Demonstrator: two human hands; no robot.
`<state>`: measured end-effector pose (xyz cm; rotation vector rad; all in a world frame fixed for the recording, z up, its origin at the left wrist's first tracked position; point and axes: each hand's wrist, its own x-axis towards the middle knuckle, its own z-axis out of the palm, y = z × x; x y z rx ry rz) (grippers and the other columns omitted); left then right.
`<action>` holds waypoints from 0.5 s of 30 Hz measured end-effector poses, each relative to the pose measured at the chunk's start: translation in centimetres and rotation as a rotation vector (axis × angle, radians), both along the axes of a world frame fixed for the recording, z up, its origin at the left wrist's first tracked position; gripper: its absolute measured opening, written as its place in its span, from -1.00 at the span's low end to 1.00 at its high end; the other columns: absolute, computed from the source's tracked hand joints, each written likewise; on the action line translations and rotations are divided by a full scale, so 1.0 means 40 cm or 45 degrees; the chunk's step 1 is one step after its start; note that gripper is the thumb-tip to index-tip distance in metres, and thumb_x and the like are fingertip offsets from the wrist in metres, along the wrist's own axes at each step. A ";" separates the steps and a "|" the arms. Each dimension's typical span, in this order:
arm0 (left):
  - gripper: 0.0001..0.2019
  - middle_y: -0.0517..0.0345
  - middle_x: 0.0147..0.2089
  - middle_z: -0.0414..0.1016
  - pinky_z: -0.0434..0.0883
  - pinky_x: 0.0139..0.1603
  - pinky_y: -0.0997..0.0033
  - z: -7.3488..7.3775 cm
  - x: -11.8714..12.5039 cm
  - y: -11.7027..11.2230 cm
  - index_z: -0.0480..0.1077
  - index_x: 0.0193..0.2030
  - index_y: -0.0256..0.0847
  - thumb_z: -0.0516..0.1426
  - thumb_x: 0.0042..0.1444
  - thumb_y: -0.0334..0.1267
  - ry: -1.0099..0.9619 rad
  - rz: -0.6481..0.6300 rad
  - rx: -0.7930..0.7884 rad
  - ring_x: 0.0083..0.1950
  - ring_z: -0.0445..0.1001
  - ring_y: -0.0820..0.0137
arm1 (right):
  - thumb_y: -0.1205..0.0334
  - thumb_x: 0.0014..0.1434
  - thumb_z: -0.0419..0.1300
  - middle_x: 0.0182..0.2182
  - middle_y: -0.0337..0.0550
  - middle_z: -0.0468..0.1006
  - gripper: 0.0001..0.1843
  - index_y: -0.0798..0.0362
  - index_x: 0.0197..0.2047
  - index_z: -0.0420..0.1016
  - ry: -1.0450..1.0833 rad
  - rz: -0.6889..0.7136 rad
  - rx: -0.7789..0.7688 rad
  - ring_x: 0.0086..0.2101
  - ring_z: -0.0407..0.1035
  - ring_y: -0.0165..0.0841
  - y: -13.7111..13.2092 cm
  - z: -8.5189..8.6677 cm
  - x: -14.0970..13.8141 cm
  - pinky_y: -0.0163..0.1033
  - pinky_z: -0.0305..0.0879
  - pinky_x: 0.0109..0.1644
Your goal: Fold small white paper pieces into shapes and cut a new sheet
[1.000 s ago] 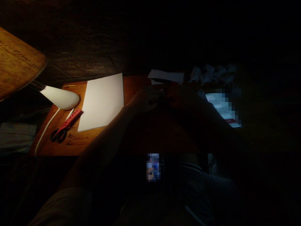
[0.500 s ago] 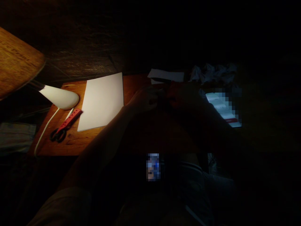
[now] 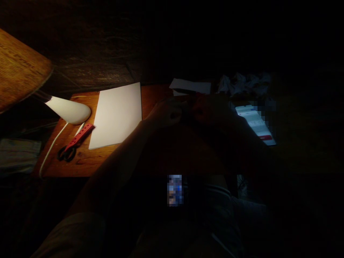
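Observation:
Both my hands meet low over the middle of the dark wooden table. My left hand (image 3: 168, 113) has curled fingers, and a small pale bit, perhaps paper, shows at its fingertips. Close beside it on the right, my right hand (image 3: 205, 109) is in deep shadow with its fingers bent toward the left one. What lies between the hands is too dark to make out. Just beyond them are white paper strips (image 3: 192, 86), with a dark narrow object (image 3: 185, 91) lying across. A stack of white paper (image 3: 116, 116) lies left of my left hand, under the lamplight.
A lamp with a white base (image 3: 70, 110) and wooden shade (image 3: 21, 68) stands at the left. Before it lie black-handled scissors (image 3: 67, 153) against a red strip with dark marks (image 3: 80, 136). At right are a lit phone (image 3: 254, 122) and several crumpled-looking white papers (image 3: 240, 84).
The phone screen's picture looks slightly different and sharper. My hands stay together in nearly the same spot, with only a slight shift of the fingers.

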<state>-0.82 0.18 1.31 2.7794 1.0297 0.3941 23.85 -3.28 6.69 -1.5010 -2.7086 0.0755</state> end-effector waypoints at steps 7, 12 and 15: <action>-0.82 -0.01 0.01 0.71 0.53 0.27 0.06 -0.006 0.000 0.000 0.70 -0.13 -0.13 0.22 0.29 -0.26 -0.024 0.012 0.003 0.23 0.58 0.08 | 0.21 0.28 0.18 0.04 -0.05 0.81 -0.56 -0.10 0.04 0.88 0.027 0.039 -0.008 -0.05 0.59 -0.02 0.002 0.001 0.009 0.00 0.36 0.02; -0.83 -0.07 0.12 0.73 0.53 0.32 -0.02 -0.008 -0.001 0.006 0.71 -0.11 -0.15 0.25 0.28 -0.29 -0.025 -0.022 -0.017 0.32 0.58 0.01 | 0.24 0.29 0.19 0.10 0.01 0.78 -0.56 -0.04 0.07 0.85 0.112 0.115 0.022 0.03 0.57 -0.01 -0.003 -0.003 0.011 -0.01 0.36 0.05; -0.86 -0.01 0.16 0.74 0.54 0.32 -0.01 -0.010 -0.003 0.007 0.69 -0.13 -0.13 0.25 0.30 -0.28 -0.048 -0.022 -0.009 0.31 0.60 0.04 | 0.23 0.28 0.20 0.08 0.07 0.78 -0.58 0.01 0.06 0.84 0.132 0.155 0.016 0.02 0.56 0.02 0.006 -0.018 0.014 0.00 0.34 0.03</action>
